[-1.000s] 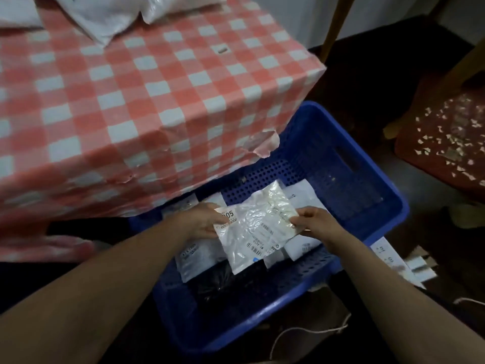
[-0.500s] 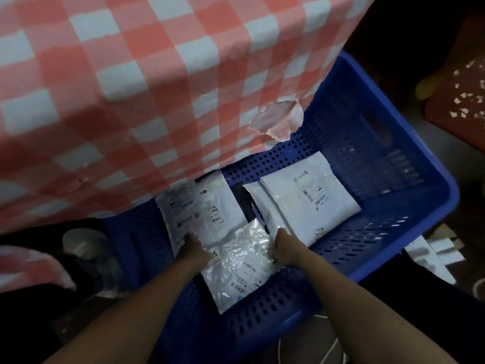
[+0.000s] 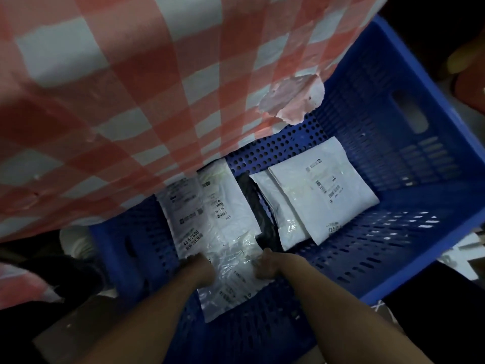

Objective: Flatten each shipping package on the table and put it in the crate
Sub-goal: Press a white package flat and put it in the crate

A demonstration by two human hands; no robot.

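A clear crinkled shipping package (image 3: 231,274) lies low in the blue crate (image 3: 409,261), near its front wall. My left hand (image 3: 198,266) grips its left edge and my right hand (image 3: 266,265) grips its right edge, both with fingers curled on the plastic. Under and behind it lie flat white packages with printed labels (image 3: 207,206). Two more white packages (image 3: 320,190) rest overlapped at the right of the crate floor, with a dark package (image 3: 258,208) between the two groups.
The red and white checked tablecloth (image 3: 131,88) hangs over the crate's far left part, with a torn flap (image 3: 291,101) at its corner. White paper scraps (image 3: 469,248) lie on the dark floor to the right. A pale object (image 3: 76,243) sits left of the crate.
Both hands have lowered the clear package from above the crate down onto the packages inside. My view has dropped closer to the crate, so the tabletop is out of sight.
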